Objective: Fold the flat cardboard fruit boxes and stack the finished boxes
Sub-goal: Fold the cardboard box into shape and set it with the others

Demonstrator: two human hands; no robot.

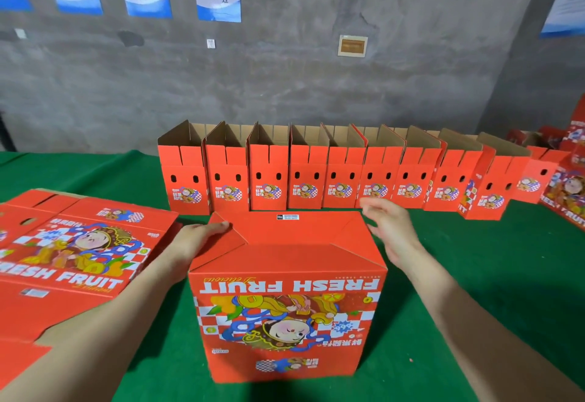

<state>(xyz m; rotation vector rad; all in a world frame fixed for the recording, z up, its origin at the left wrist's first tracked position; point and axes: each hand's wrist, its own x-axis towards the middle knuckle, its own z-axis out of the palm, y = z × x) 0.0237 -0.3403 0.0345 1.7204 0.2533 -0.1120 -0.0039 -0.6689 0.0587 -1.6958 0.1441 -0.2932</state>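
Note:
A red "FRESH FRUIT" cardboard box stands upside down on the green table in front of me, its bottom flaps folded shut and facing up. My left hand rests with straight fingers on the left bottom flap. My right hand hovers open just right of the box's far right corner, not touching it. A stack of flat, unfolded boxes lies to the left.
A row of several folded boxes with open tops stands along the table's far edge before a grey wall. More red boxes pile up at the far right. The table has a green cloth.

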